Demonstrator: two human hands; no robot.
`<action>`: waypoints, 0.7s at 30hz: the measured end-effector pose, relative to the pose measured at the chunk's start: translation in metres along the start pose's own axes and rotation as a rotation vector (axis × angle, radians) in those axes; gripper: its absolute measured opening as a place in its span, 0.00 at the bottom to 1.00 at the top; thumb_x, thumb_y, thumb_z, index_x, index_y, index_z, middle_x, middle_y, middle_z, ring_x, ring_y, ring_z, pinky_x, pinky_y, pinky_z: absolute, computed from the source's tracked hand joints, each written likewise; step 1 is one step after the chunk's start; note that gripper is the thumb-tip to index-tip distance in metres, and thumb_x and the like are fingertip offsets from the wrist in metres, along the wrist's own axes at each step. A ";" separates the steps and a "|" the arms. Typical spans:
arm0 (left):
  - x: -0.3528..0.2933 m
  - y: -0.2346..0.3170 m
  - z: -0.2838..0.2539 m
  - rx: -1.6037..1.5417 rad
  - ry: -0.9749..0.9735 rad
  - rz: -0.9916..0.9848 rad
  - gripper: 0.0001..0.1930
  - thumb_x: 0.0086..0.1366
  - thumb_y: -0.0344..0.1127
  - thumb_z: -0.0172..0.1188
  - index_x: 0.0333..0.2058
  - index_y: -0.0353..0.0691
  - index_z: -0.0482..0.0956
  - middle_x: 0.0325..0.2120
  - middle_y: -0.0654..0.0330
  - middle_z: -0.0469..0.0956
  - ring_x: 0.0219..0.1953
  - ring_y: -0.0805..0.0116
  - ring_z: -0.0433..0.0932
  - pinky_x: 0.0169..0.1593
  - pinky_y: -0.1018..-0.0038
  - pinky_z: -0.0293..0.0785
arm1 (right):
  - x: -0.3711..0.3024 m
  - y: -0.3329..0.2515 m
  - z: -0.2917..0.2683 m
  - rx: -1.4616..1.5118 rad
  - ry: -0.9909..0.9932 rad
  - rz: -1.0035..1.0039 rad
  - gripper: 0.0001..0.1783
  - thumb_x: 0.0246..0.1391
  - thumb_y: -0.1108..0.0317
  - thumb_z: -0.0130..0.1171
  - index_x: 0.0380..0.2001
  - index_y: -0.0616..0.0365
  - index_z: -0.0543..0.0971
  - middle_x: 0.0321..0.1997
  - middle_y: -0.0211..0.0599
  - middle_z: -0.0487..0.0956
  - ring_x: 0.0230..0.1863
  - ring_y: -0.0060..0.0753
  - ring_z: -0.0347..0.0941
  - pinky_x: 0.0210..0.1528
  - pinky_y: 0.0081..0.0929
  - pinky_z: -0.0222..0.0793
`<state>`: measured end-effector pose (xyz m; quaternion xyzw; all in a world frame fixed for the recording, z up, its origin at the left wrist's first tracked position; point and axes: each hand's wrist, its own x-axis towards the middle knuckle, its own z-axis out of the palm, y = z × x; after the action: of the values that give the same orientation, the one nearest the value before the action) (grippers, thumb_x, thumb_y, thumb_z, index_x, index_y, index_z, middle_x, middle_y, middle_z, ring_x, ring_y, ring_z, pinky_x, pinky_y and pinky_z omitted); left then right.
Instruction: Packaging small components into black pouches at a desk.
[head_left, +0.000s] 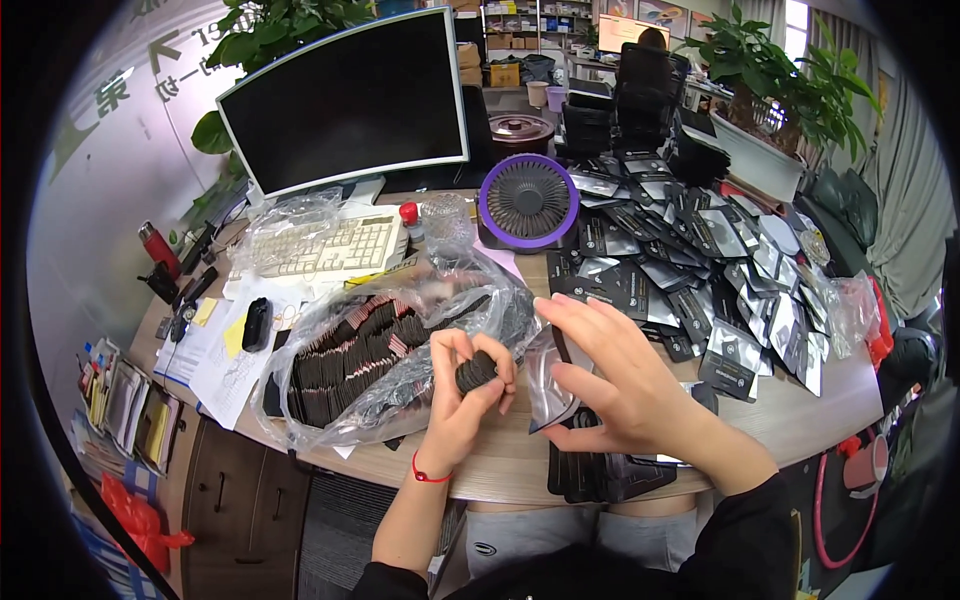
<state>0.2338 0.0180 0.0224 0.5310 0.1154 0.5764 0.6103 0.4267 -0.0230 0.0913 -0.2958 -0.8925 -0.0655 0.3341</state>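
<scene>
My left hand (462, 400), with a red cord at its wrist, is closed around a small dark stack of thin rounded pieces (476, 372). Just right of it, my right hand (640, 390) has its fingers curved about a small clear-fronted pouch (545, 388), which stands tilted between thumb and fingers. Whether the pouch's mouth is open I cannot make out. Left of my hands lies a large clear plastic bag (300, 425) packed with rows of similar dark pieces (345, 365). Below my right hand, a pile of black pouches (590, 475) lies at the desk's near edge.
A heap of black-and-silver pouches (690, 270) covers the desk's right side. Behind the bag stand a purple-rimmed fan (530, 202), a keyboard (330, 245) under plastic wrap and a monitor (345, 105). Papers (235, 365) and a black case (257, 325) lie at the left.
</scene>
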 end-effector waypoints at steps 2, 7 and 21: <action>0.000 0.000 0.000 0.112 -0.052 0.031 0.17 0.58 0.19 0.48 0.38 0.45 0.51 0.31 0.54 0.66 0.28 0.72 0.66 0.26 0.79 0.67 | 0.000 0.002 0.002 0.008 -0.006 -0.013 0.31 0.32 0.62 0.74 0.38 0.57 0.67 0.62 0.58 0.62 0.62 0.60 0.61 0.60 0.53 0.59; 0.000 -0.003 -0.004 0.186 -0.064 0.051 0.16 0.58 0.19 0.49 0.36 0.43 0.52 0.30 0.54 0.68 0.24 0.74 0.66 0.24 0.81 0.66 | 0.001 0.003 0.007 0.007 -0.018 -0.020 0.28 0.33 0.62 0.72 0.37 0.58 0.68 0.63 0.57 0.62 0.62 0.58 0.62 0.60 0.53 0.59; 0.004 0.003 0.009 0.146 0.169 -0.070 0.03 0.66 0.26 0.44 0.37 0.37 0.60 0.34 0.55 0.71 0.31 0.73 0.73 0.30 0.77 0.80 | -0.003 0.008 0.017 -0.118 -0.080 0.032 0.36 0.33 0.62 0.71 0.49 0.53 0.69 0.63 0.52 0.62 0.63 0.52 0.61 0.61 0.51 0.56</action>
<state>0.2403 0.0158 0.0307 0.5193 0.2265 0.5876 0.5777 0.4234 -0.0126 0.0757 -0.3318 -0.8947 -0.1009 0.2813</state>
